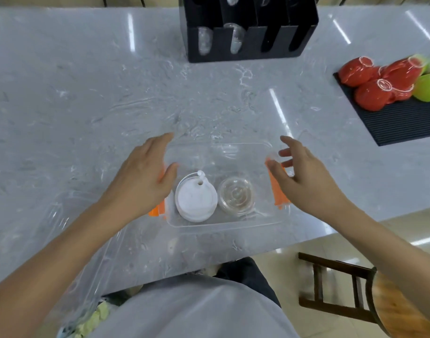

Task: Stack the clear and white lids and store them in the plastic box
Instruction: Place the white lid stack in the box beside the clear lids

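A clear plastic box (223, 225) with orange side latches stands on the marble table near its front edge. Inside it, at the near left, lies a stack of white lids (195, 201). Right beside that sits a stack of clear lids (236, 195). My left hand (143, 176) hovers with spread fingers over the box's left side, covering part of the left orange latch. My right hand (304, 172) hangs with fingers apart at the box's right side, just by the right orange latch (277, 189). Neither hand holds anything.
A black cup-and-lid organizer (250, 30) stands at the back centre. A black ribbed mat (404, 120) at the right carries red and green cups (379, 81). A clear plastic sheet or cover (87, 252) lies at the near left. A wooden chair (370, 293) stands at the lower right.
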